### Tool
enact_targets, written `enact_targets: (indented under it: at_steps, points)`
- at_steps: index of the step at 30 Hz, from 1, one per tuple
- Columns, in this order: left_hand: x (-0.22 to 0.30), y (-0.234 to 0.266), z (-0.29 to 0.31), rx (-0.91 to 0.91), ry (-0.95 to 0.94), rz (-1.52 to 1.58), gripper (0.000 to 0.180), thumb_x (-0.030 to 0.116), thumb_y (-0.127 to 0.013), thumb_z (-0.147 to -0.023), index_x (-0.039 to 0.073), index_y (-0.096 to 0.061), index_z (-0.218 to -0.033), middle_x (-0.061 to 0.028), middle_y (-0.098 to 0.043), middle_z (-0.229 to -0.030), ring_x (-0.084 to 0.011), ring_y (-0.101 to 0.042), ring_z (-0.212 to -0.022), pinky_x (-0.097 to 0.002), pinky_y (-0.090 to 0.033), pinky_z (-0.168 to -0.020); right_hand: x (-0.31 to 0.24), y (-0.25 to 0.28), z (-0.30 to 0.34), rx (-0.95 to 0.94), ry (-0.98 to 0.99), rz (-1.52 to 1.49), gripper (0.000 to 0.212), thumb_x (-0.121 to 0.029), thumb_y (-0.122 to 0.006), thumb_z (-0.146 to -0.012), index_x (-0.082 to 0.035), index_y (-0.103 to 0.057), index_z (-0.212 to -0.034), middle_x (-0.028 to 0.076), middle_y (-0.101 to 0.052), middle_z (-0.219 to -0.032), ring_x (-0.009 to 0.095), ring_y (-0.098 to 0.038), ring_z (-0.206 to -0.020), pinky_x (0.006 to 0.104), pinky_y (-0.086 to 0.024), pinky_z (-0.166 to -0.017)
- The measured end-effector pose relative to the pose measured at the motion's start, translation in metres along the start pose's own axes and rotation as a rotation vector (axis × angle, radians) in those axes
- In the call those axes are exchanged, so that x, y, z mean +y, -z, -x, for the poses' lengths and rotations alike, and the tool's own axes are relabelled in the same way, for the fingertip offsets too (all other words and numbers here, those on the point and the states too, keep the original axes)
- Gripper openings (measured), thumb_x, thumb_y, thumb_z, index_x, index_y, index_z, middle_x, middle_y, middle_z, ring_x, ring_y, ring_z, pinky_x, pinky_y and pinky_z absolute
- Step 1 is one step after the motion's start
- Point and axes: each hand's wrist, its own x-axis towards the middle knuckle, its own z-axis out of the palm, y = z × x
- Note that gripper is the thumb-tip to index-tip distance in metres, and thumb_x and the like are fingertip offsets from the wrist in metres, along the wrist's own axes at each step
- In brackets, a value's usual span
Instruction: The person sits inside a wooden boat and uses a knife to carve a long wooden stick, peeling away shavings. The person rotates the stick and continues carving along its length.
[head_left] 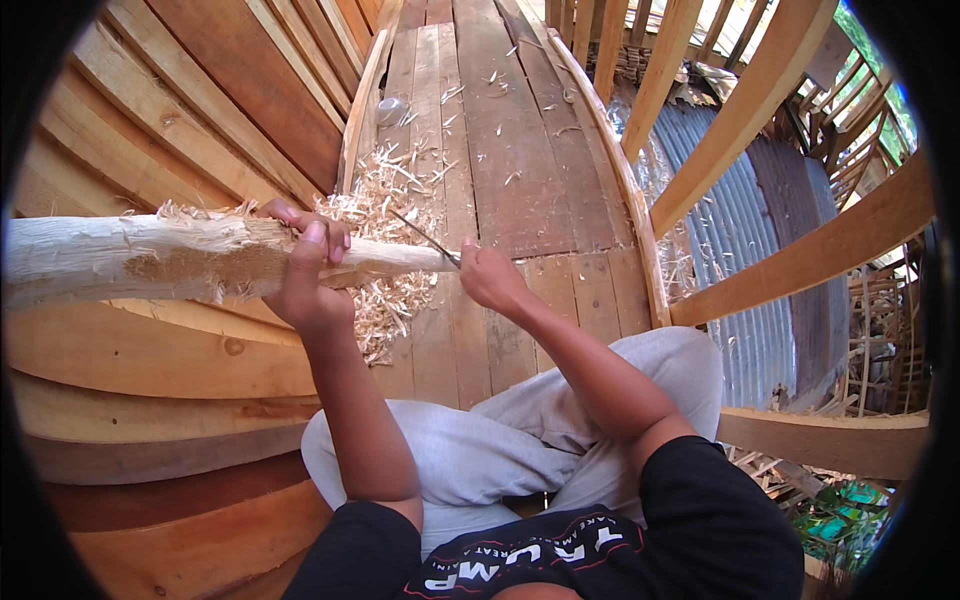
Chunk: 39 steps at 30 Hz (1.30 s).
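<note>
A thick, pale peeled log (130, 255) comes in from the left edge and tapers toward the middle of the view. Its surface is rough, with curls of wood lifting along the top. My left hand (310, 265) is wrapped round the log near its narrow part. At the tapered end, my right hand (487, 273) is closed round the handle of a knife, and most of that handle is hidden in the fist. The thin dark blade (425, 237) points up and left, across the tip of the log.
Wood shavings (385, 190) lie heaped on the plank floor (510, 180) below the log. A small clear cup (391, 111) stands farther off. Wooden boards (170, 130) line the left side. Wooden railing slats (745, 115) rise on the right, with corrugated metal sheets (730, 220) beyond them.
</note>
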Motion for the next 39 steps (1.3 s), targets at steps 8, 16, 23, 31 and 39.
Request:
enact_targets:
  at_steps: [8, 16, 23, 31, 39]
  points:
    - [0.000, 0.002, -0.001, -0.024, -0.005, 0.008, 0.026, -0.001, -0.055, -0.075, 0.004, -0.044, -0.098, -0.0052, -0.044, -0.068, -0.0141, -0.043, -0.056, -0.0306, -0.041, -0.061, -0.021, 0.013, 0.015, 0.027, 0.038, 0.097, 0.054, -0.033, -0.033, -0.096, 0.005, -0.065, -0.074, 0.029, -0.064, -0.081, 0.047, -0.062, -0.080, 0.0536, -0.048, -0.078]
    - [0.002, 0.008, 0.006, -0.142, -0.020, 0.033, 0.027, -0.001, -0.053, -0.075, 0.004, -0.042, -0.099, -0.0064, -0.046, -0.066, -0.0141, -0.043, -0.056, -0.0301, -0.040, -0.060, -0.058, 0.040, 0.041, 0.020, 0.073, 0.148, 0.051, -0.031, -0.036, -0.095, 0.002, -0.067, -0.073, 0.026, -0.065, -0.078, 0.047, -0.063, -0.074, 0.0547, -0.049, -0.073]
    - [-0.001, -0.010, 0.010, -0.224, -0.048, -0.013, 0.025, -0.002, -0.051, -0.077, 0.003, -0.041, -0.099, -0.0077, -0.049, -0.066, -0.0136, -0.043, -0.057, -0.0295, -0.040, -0.059, 0.050, 0.013, -0.013, -0.042, -0.039, 0.289, 0.047, -0.029, -0.034, -0.095, 0.001, -0.068, -0.084, 0.025, -0.066, -0.085, 0.044, -0.064, -0.081, 0.0529, -0.050, -0.077]
    - [0.001, -0.004, 0.012, -0.191, -0.040, 0.001, 0.026, -0.003, -0.052, -0.076, 0.003, -0.040, -0.098, -0.0079, -0.049, -0.066, -0.0138, -0.044, -0.057, -0.0302, -0.041, -0.060, -0.026, 0.029, 0.020, -0.008, -0.026, 0.075, 0.055, -0.032, -0.032, -0.095, 0.009, -0.064, -0.075, 0.033, -0.061, -0.082, 0.050, -0.060, -0.081, 0.0545, -0.046, -0.081]
    - [0.000, 0.000, 0.007, -0.168, -0.029, -0.025, 0.025, 0.000, -0.052, -0.076, 0.004, -0.041, -0.098, -0.0073, -0.048, -0.064, -0.0138, -0.043, -0.056, -0.0305, -0.040, -0.061, -0.035, 0.037, 0.024, -0.085, 0.022, 0.105, 0.053, -0.032, -0.032, -0.095, 0.006, -0.065, -0.078, 0.031, -0.062, -0.085, 0.048, -0.061, -0.083, 0.0534, -0.047, -0.080]
